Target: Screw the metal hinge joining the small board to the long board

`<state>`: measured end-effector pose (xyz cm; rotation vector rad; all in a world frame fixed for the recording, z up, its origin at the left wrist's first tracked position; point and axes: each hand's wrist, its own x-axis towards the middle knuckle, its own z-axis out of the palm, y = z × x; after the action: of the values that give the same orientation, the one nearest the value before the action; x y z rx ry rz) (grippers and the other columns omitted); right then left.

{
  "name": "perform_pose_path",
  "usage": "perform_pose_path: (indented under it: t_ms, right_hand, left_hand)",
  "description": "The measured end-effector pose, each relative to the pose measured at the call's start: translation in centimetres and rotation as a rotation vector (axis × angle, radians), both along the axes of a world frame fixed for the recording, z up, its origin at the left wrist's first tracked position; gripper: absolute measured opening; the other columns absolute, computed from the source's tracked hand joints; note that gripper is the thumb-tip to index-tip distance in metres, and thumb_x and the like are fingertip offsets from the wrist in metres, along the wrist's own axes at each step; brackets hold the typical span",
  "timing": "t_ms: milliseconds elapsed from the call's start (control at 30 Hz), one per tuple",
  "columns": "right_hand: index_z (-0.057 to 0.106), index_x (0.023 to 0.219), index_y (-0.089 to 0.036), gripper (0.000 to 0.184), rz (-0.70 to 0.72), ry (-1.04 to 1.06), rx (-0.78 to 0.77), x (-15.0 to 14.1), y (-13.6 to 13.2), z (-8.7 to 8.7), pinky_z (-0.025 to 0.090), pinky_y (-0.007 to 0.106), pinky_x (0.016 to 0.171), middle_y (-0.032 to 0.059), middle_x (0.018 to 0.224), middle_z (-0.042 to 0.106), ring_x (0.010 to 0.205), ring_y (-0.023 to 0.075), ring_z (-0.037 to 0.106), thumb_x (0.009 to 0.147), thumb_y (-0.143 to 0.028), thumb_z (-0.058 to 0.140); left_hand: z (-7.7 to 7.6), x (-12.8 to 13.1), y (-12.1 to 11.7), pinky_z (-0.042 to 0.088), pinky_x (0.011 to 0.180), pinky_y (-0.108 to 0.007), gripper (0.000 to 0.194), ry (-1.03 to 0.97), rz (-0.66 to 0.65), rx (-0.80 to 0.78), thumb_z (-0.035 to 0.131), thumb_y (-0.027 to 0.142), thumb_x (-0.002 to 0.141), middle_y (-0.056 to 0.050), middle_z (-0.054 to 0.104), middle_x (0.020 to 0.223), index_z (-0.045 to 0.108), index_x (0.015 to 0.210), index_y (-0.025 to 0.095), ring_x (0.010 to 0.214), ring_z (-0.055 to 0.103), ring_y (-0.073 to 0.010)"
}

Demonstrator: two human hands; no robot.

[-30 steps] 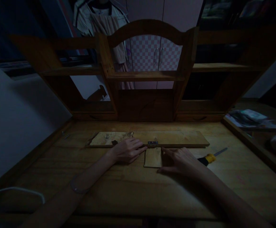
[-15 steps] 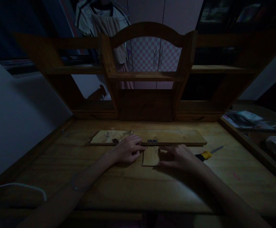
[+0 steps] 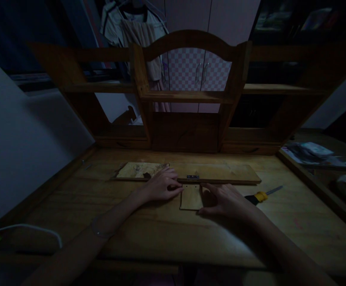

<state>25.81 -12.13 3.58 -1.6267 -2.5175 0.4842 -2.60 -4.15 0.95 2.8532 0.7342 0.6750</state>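
Observation:
A small square wooden board [image 3: 191, 198] with two holes near its far edge lies flat on the desk. My left hand [image 3: 163, 184] pinches at its upper left corner with thumb and forefinger, while the other fingers rest on a long wooden plank [image 3: 223, 172]. My right hand [image 3: 225, 198] grips the small board's right side, forefinger at the far corner and thumb at the near one. The plank lies just beyond, its left part scarred and dark-stained. On the plank's near edge sits a small metal fitting [image 3: 193, 176], like a hinge, in line with the holes.
A screwdriver [image 3: 261, 196] with a yellow and black handle lies beside my right hand. A wooden shelf unit [image 3: 187, 95] stands along the back of the desk [image 3: 149, 234]. Small metal pieces [image 3: 86, 163] lie far left; a white cable [image 3: 30, 226] crosses the near left.
The whole view has shifted slightly to the right. My right thumb sits at the small board's near right corner, and my left thumb has come closer to its left edge.

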Motion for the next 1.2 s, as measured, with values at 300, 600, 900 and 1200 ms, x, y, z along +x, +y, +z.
perform_pose_path:
  t_ms: [300,600,900,1200]
  right_hand:
    - [0.043,0.129,-0.034,0.078,-0.007,-0.010,-0.022,-0.2,-0.3,0.2,0.031,0.028,0.071,0.0016,0.105,0.064,0.088,0.0197,0.059,0.067,-0.079,0.055]
    - [0.047,0.126,-0.033,0.077,0.015,0.031,-0.037,0.4,-0.3,0.4,0.036,0.028,0.075,0.0007,0.111,0.063,0.093,0.0185,0.059,0.066,-0.079,0.057]
    - [0.047,0.128,-0.035,0.082,0.004,0.026,-0.023,0.4,-0.3,0.5,0.037,0.029,0.075,0.0001,0.105,0.064,0.092,0.0195,0.060,0.063,-0.084,0.054]
    - [0.044,0.130,-0.036,0.083,-0.012,0.037,-0.047,0.6,-0.5,0.5,0.034,0.026,0.071,-0.0004,0.101,0.064,0.088,0.0175,0.059,0.062,-0.082,0.057]
  left_hand:
    - [0.9,0.1,-0.1,0.036,0.089,-0.038,0.025,0.000,-0.005,0.273,0.054,0.031,0.094,-0.005,0.053,0.086,0.070,0.111,0.023,0.088,0.044,-0.0175]
    - [1.4,-0.2,0.0,0.032,0.108,-0.043,0.037,0.254,-0.170,0.517,0.048,0.031,0.096,-0.007,0.056,0.105,0.062,0.124,0.012,0.103,0.046,-0.0204]
    - [1.2,-0.5,0.1,0.033,0.109,-0.043,0.041,0.207,-0.173,0.621,0.054,0.033,0.092,-0.008,0.057,0.102,0.060,0.127,0.013,0.103,0.048,-0.0212]
    - [0.8,0.8,-1.8,0.040,0.061,-0.029,0.031,-0.167,0.026,0.177,0.053,0.033,0.093,-0.006,0.058,0.070,0.071,0.080,0.013,0.064,0.050,-0.0131]
